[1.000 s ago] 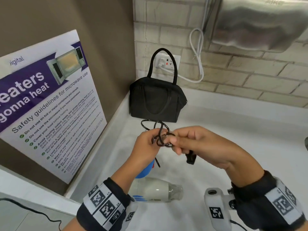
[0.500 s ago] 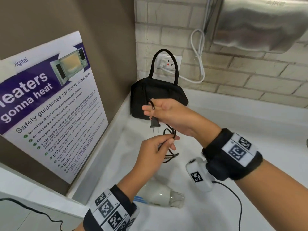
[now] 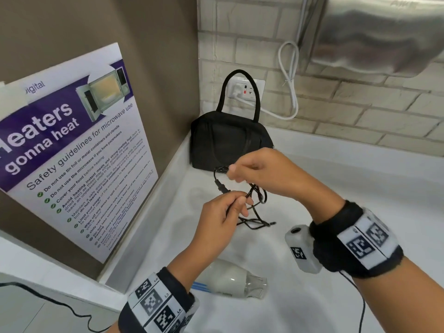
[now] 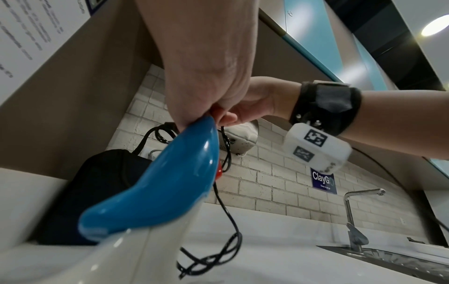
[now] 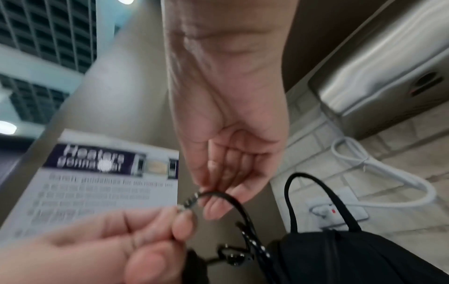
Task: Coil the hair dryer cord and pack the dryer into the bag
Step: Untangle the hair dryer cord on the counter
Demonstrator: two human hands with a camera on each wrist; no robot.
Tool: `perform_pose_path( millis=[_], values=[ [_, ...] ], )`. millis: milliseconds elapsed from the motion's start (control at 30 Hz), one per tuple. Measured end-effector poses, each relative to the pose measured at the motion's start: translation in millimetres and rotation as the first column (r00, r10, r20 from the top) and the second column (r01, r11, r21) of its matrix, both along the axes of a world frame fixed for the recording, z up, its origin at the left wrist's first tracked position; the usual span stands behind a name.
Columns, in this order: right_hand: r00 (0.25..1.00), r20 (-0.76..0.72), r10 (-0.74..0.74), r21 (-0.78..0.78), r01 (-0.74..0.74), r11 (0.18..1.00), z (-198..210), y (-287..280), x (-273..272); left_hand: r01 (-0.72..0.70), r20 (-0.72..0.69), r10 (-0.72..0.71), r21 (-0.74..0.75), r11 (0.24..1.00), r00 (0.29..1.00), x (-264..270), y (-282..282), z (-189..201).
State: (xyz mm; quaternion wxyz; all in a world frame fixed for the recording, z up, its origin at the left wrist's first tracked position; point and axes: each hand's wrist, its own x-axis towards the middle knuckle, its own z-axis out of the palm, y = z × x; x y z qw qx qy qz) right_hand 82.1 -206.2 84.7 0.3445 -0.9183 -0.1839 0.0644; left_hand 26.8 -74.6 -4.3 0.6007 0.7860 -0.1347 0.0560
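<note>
Pinched between the curled fingers of the left hand point(image 3: 224, 213) is a bundle of black cord point(image 3: 255, 207), gathered into loose loops that hang below the fist; the left wrist view shows the blue handle point(image 4: 165, 184) of the hair dryer point(image 3: 230, 280) just under that same hand. A further stretch of the cord is pinched by the right hand point(image 3: 262, 169) between thumb and fingertips, just above and behind the left hand, with the plug point(image 3: 219, 186) dangling between the two grips.

The black bag point(image 3: 225, 143) is taken as the landmark. It stands upright in the corner of the white counter point(image 3: 348, 188), its handles raised, its left side near the brown side wall point(image 3: 156, 44) and its back near the brick wall point(image 3: 360, 111). Both hands are held just in front of the bag, the right one nearly against its front face. Whether the bag's top is open cannot be told. The dryer's white body lies on its side on the counter well in front of the bag, nozzle pointing right, below the left forearm.

To the right of the bag the counter runs bare and wide. To its left a poster point(image 3: 72, 152) leans along the counter's edge. Behind the bag a wall socket point(image 3: 247, 88) carries a white cable point(image 3: 292, 80), and a steel hand dryer point(image 3: 384, 32) overhangs above and to its right.
</note>
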Motion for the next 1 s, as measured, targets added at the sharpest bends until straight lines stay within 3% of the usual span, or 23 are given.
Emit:
perform_pose_path(
  millis=[100,200,267,367,467,533,633,700,767,867,1000],
  values=[
    [0.989,0.095,-0.109,0.007,0.109,0.994,-2.3,-18.4,-17.7,-0.02,0.008,0.02,-0.02,1.0,1.0,1.4,1.9,-1.7],
    [0.997,0.066,-0.044,-0.207,0.057,0.977,-24.1,-22.5,-28.0,-0.006,-0.058,0.004,-0.037,0.999,0.998,0.7,2.9,0.4],
    [0.987,0.152,-0.05,-0.255,0.088,0.963,-44.0,-15.9,-28.5,0.007,-0.058,-0.01,-0.044,0.999,0.998,0.2,2.8,2.8],
    [0.902,0.415,-0.122,-0.16,0.204,0.966,-63.2,-9.5,-24.9,-0.011,-0.066,0.008,-0.045,0.999,0.998,0.2,4.6,5.6],
    [0.81,0.583,-0.07,-0.099,0.156,0.983,-72.2,-16.1,-22.6,-0.086,-0.063,0.082,-0.063,0.994,0.995,1.3,8.6,5.8],
    [0.791,0.61,-0.048,-0.059,0.106,0.993,-74.4,-23.7,-22.4,-0.152,-0.075,0.146,-0.085,0.985,0.986,3.3,10.7,5.4],
    [0.862,0.44,-0.251,0.256,0.147,0.955,-69.8,-31.5,-19.2,-0.199,-0.102,0.189,-0.098,0.975,0.977,7.8,14.3,3.5],
    [0.893,0.177,-0.414,0.507,0.278,0.816,-63.5,-37.5,-11.1,-0.202,-0.1,0.193,-0.09,0.975,0.976,10.5,18.0,3.2],
    [0.898,-0.043,-0.438,0.67,0.351,0.654,-56.4,-46.0,-3.7,-0.208,-0.135,0.193,-0.104,0.973,0.972,12.9,23.5,2.7],
    [0.878,-0.245,-0.411,0.76,0.437,0.482,-51.0,-63.9,3.2,-0.235,-0.222,0.195,-0.171,0.957,0.955,16.6,33.0,0.9],
    [0.795,-0.404,-0.453,0.679,0.592,0.433,-58.0,-87.1,11.6,-0.253,-0.29,0.153,-0.347,0.903,0.945,23.3,44.5,1.7]
  ],
)
